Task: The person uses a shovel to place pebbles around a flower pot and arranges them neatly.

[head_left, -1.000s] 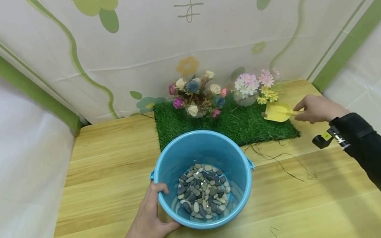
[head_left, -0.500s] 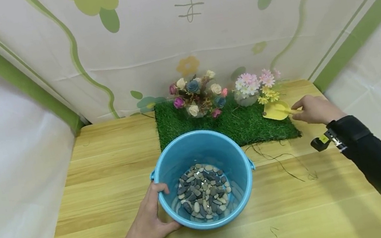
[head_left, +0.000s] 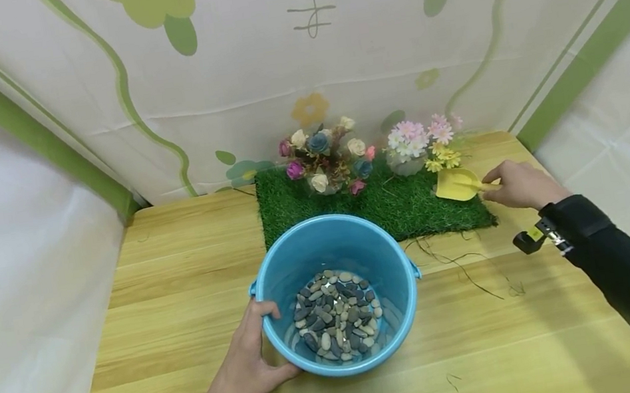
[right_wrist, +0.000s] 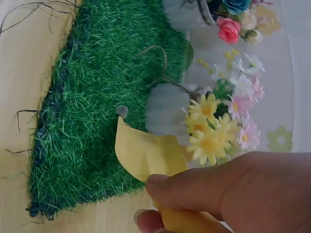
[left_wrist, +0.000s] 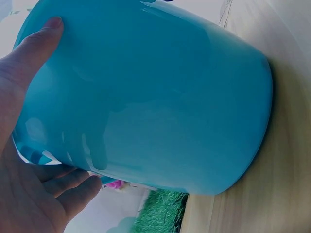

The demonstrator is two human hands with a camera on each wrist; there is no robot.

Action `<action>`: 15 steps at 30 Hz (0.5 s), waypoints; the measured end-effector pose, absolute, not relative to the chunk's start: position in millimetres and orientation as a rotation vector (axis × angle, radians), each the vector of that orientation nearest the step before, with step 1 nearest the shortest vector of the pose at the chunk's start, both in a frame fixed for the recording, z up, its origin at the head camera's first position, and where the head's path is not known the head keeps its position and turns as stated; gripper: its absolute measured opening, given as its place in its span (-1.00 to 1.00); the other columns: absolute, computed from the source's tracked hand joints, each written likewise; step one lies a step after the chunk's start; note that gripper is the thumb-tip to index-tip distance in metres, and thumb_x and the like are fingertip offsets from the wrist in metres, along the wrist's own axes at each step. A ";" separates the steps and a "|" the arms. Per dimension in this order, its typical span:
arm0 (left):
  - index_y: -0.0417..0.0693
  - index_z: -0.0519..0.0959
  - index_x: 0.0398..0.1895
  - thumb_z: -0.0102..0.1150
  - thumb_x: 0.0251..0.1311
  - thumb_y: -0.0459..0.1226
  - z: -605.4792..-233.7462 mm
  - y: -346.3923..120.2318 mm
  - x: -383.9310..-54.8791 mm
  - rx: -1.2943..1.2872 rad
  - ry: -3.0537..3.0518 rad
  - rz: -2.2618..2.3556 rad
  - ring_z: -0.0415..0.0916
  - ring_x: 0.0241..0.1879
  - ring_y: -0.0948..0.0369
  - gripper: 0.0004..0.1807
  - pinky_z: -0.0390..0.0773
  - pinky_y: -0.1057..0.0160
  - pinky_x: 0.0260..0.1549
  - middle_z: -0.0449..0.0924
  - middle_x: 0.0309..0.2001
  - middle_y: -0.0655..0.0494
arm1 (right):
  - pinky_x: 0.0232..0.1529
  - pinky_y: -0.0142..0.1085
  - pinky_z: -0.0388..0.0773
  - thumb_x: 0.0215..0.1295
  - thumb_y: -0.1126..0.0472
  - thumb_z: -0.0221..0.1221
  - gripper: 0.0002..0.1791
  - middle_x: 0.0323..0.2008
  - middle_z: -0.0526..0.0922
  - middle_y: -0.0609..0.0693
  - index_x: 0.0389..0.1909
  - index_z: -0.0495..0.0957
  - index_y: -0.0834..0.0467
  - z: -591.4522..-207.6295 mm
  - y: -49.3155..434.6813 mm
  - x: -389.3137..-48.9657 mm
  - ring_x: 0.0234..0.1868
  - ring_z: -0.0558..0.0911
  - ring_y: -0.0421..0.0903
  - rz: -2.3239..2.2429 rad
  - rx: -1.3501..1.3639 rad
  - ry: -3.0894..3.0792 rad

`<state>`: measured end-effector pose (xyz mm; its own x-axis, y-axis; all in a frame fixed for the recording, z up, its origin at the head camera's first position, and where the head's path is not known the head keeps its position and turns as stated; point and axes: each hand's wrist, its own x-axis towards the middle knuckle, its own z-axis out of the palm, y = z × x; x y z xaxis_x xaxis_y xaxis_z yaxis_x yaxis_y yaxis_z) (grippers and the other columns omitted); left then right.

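Observation:
A blue bucket [head_left: 329,231] stands on the wooden table with many grey, dark and pale pebbles [head_left: 338,317] on its bottom. My left hand [head_left: 247,360] holds its left side, one finger hooked over the rim; in the left wrist view the thumb [left_wrist: 41,41] lies against the outer wall. At the right end of the green turf mat [head_left: 414,213], my right hand [head_left: 521,184] grips a yellow toy shovel [head_left: 457,184] by its handle. The blade is low over the turf, its tip beside a small grey pebble [right_wrist: 122,111]; whether they touch, I cannot tell.
Behind the bucket, a pot of mixed roses [head_left: 321,155] stands on the turf. Close to the shovel is a second pot with pink, white and yellow daisies [head_left: 410,139]. Loose dark strands [head_left: 470,268] lie on the table. A printed curtain [head_left: 251,84] hangs behind.
My right hand has shifted slightly to the left, and the shovel blade has tilted a little. In the head view the pebble at its tip shows less. The left hand and bucket stay nearly still.

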<state>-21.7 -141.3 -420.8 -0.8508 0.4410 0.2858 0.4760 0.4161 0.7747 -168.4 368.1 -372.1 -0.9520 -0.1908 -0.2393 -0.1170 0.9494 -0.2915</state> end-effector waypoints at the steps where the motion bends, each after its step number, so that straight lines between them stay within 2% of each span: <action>1: -0.03 0.15 -0.11 0.50 -0.27 -0.09 -420.8 -141.5 -21.6 -0.844 -2.614 -1.448 0.09 0.27 -0.06 -0.24 0.37 -0.02 0.03 0.09 0.30 -0.06 | -0.46 -0.13 0.37 0.27 0.09 0.09 -0.51 -0.06 0.47 0.40 0.06 0.41 0.39 -372.5 370.5 -168.2 -0.50 0.50 -0.04 -0.411 -0.233 2.836; 5: -0.03 0.15 -0.10 0.47 -0.23 -0.03 -420.7 -142.1 -21.2 -0.848 -2.614 -1.451 0.08 0.27 -0.07 -0.25 0.38 -0.03 0.03 0.08 0.31 -0.05 | -0.43 -0.13 0.43 0.29 0.11 0.07 -0.52 -0.24 0.56 0.29 0.06 0.38 0.42 -370.5 384.0 -165.6 -0.51 0.51 -0.07 -0.476 -0.215 2.820; 7: -0.02 0.14 -0.10 0.46 -0.23 -0.02 -420.7 -142.3 -21.0 -0.851 -2.613 -1.450 0.08 0.27 -0.07 -0.25 0.39 -0.04 0.02 0.07 0.32 -0.06 | -0.44 -0.13 0.48 0.30 0.06 0.07 -0.48 -0.32 0.59 0.18 0.07 0.37 0.42 -367.1 392.3 -162.4 -0.50 0.52 -0.09 -0.528 -0.186 2.795; 9: 0.01 0.14 -0.10 0.48 -0.24 -0.05 -420.8 -142.4 -21.0 -0.849 -2.611 -1.452 0.08 0.27 -0.07 -0.25 0.39 -0.05 0.02 0.07 0.32 -0.05 | -0.44 -0.13 0.52 0.29 -0.01 0.08 -0.42 -0.32 0.60 0.11 0.09 0.36 0.40 -361.5 400.2 -158.0 -0.45 0.54 -0.08 -0.586 -0.152 2.769; 15: 0.04 0.13 -0.10 0.48 -0.25 -0.07 -421.5 -142.4 -21.1 -0.843 -2.619 -1.455 0.07 0.27 -0.07 -0.25 0.37 -0.06 0.03 0.05 0.33 0.06 | -0.58 -0.22 0.35 0.30 -0.14 0.01 -0.36 -0.35 0.56 0.05 0.17 0.32 0.28 -339.4 423.3 -140.5 -0.51 0.43 -0.03 -0.676 -0.124 2.710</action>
<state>-21.1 -142.4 -421.5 -0.8528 0.4422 0.2777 0.4694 0.4162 0.7787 -140.5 423.3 -339.4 -0.9370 -0.1656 -0.3075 -0.0018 0.8827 -0.4699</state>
